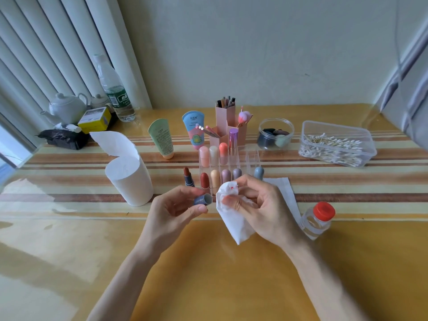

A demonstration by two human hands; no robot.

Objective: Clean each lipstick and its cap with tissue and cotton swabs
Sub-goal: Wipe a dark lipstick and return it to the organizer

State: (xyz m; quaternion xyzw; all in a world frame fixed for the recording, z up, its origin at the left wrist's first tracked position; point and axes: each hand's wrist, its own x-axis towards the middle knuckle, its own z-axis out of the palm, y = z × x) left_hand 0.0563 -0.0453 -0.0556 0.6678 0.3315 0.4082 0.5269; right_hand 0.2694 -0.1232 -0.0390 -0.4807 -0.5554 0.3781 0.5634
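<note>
tissue roll left of organizer

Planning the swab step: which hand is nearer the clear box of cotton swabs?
Right. The right hand, holding the stained tissue, is in front and left of the cotton swab box. The left hand, holding a blue lipstick cap, lies farther left.

Back left, a white teapot sits beside a yellow box and a tall water bottle; green tube and blue tube stand cap-down, pink brush holder just right, sponge jar further right, red-capped bottle nearer
</note>
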